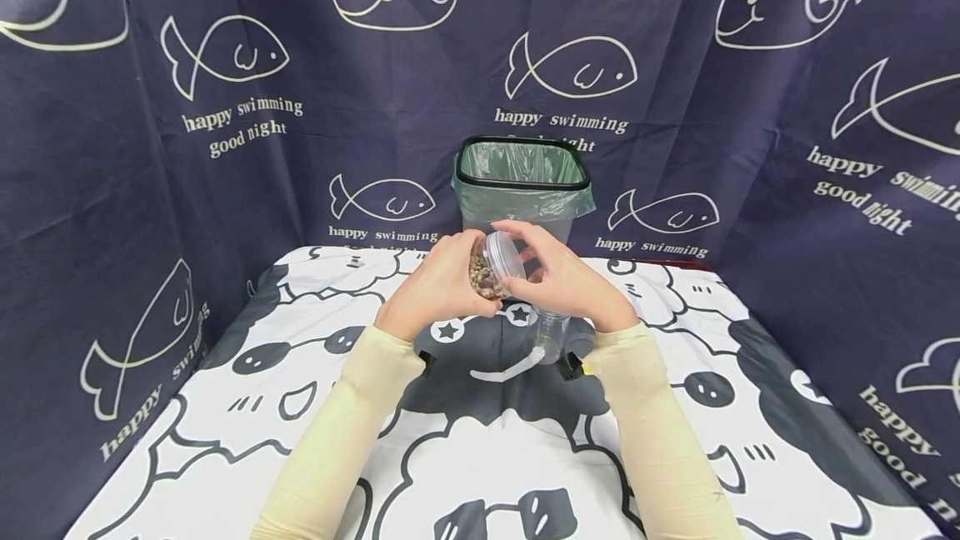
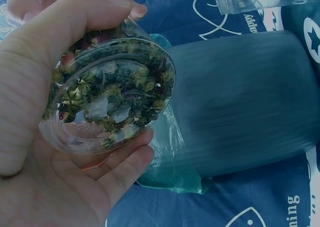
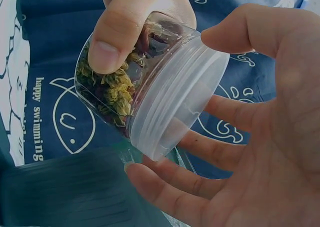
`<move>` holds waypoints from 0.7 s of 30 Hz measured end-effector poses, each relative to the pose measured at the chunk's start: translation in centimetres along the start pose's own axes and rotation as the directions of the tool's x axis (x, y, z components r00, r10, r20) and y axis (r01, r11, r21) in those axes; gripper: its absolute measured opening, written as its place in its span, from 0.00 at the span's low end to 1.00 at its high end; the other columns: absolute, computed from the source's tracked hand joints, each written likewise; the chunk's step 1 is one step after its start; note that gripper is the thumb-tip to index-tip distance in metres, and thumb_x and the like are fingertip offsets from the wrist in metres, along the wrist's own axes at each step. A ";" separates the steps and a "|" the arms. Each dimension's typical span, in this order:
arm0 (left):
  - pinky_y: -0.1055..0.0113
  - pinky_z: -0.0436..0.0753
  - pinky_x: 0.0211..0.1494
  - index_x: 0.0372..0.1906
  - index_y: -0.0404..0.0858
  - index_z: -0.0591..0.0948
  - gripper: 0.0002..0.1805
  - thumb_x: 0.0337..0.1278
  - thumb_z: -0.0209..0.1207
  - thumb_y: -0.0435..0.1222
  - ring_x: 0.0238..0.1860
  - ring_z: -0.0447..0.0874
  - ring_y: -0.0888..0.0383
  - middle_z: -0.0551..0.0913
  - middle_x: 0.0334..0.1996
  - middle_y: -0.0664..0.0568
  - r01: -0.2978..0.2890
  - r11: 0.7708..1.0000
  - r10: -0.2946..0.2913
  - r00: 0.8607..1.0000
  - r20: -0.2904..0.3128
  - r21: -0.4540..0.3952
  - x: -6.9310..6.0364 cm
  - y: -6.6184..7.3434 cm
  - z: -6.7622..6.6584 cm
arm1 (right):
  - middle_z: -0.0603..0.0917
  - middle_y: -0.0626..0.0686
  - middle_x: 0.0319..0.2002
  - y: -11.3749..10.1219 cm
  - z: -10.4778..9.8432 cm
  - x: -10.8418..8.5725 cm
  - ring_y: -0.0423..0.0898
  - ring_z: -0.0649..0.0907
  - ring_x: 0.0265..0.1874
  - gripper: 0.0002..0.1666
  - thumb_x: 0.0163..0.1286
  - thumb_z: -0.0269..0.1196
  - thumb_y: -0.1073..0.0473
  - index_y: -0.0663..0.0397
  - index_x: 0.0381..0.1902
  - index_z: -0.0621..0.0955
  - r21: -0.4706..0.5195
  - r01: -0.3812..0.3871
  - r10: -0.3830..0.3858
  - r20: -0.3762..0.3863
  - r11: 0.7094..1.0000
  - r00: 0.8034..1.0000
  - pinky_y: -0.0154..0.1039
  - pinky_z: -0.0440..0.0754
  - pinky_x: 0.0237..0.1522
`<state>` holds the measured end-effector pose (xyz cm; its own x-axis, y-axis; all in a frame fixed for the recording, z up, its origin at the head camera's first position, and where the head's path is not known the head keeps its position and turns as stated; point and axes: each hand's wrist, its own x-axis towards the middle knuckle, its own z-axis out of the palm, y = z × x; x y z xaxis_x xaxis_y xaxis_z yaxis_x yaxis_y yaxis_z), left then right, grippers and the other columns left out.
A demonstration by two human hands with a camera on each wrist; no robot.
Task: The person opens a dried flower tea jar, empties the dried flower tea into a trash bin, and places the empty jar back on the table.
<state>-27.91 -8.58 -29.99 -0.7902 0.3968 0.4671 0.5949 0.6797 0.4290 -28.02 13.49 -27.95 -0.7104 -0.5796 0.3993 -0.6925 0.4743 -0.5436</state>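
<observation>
Your left hand (image 1: 441, 280) grips the tilted jar (image 1: 482, 277) in front of the bin (image 1: 525, 184), right hand (image 1: 562, 275) holds its lid (image 1: 506, 257); loosening it at this tilt could spill dried flowers (image 3: 119, 98)

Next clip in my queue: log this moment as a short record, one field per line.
Left hand: left hand grips a clear jar
Right hand: right hand holds the lid
Lid state: on the jar
Contents: dried flowers
Jar pose: tilted, off the cloth
Also on cloth: second clear container
Beyond hands: bin with green liner
</observation>
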 end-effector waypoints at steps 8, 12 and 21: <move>0.59 0.80 0.51 0.56 0.42 0.77 0.41 0.27 0.79 0.45 0.45 0.78 0.54 0.81 0.44 0.57 -0.006 1.000 0.006 1.000 -0.004 0.000 0.1 0.0 0.0 | 0.69 0.43 0.71 0.3 0.0 -0.1 0.50 0.78 0.56 0.46 0.61 0.67 0.64 0.39 0.77 0.66 0.055 0.041 -0.041 0.002 0.998 0.999 0.52 0.86 0.48; 0.58 0.80 0.52 0.57 0.41 0.77 0.42 0.27 0.79 0.45 0.45 0.77 0.54 0.81 0.45 0.56 -0.009 1.000 0.009 1.000 0.000 -0.006 0.0 0.0 0.0 | 0.69 0.43 0.71 0.4 0.0 0.0 0.49 0.77 0.58 0.47 0.59 0.66 0.66 0.39 0.76 0.66 0.056 0.051 -0.051 0.003 0.997 0.999 0.51 0.85 0.50; 0.60 0.80 0.51 0.56 0.41 0.77 0.41 0.26 0.79 0.44 0.43 0.79 0.56 0.81 0.44 0.57 -0.021 1.000 0.021 1.000 -0.009 -0.003 0.1 -0.1 0.1 | 0.68 0.45 0.71 0.4 0.1 -0.1 0.51 0.76 0.62 0.48 0.56 0.67 0.68 0.40 0.74 0.67 0.069 0.086 -0.087 0.007 0.994 0.996 0.50 0.84 0.53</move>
<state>-28.09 -8.51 -30.04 -0.7762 0.4051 0.4831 0.6117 0.6694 0.4216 -28.25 13.66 -28.27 -0.6465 -0.6231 0.4402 -0.7409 0.3752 -0.5570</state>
